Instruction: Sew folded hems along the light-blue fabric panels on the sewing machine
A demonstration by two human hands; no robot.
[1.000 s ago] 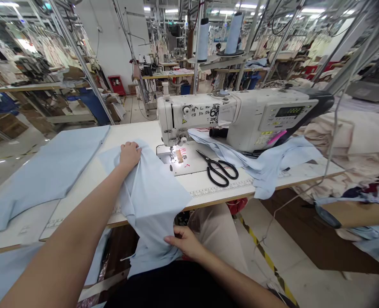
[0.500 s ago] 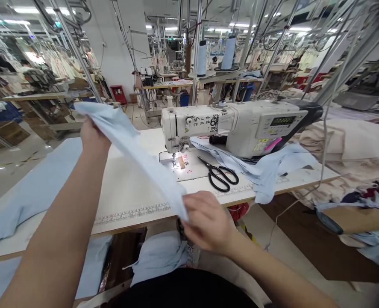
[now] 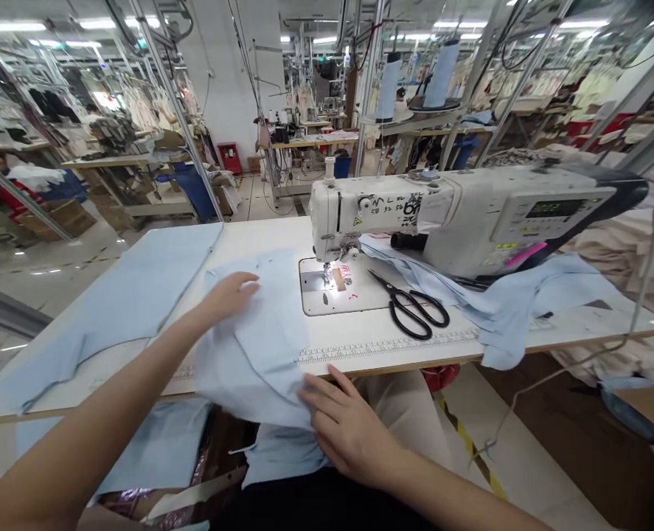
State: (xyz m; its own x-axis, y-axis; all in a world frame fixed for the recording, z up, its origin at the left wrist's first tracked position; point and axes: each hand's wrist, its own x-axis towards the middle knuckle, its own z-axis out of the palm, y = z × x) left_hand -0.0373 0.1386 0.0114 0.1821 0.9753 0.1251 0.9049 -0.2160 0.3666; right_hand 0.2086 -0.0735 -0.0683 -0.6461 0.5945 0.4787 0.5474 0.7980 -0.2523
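A light-blue fabric piece (image 3: 271, 317) lies on the sewing table, its near part drooping over the front edge. My left hand (image 3: 230, 296) rests on its upper left side, fingers stretched out and slightly blurred. At the fabric's lower right corner is my right hand (image 3: 352, 428), its fingers extended and touching the cloth, the thumb apart. Just right of the fabric stands a white sewing machine (image 3: 382, 206), with its lit needle area over a metal plate (image 3: 321, 301). Black-handled scissors (image 3: 415, 308) lie beside that plate.
Another light-blue fabric panel (image 3: 138, 273) covers the table's left side. More blue cloth (image 3: 503, 313) is bunched under the machine arm and hangs over the front edge. A printed ruler strip (image 3: 360, 349) runs along that edge. Two thread cones (image 3: 442, 77) stand behind.
The cloth, previously stretched in the air between my hands, now lies on the table. My left hand has come down and rightward onto it; my right hand has loosened and moved lower. The view has shifted left.
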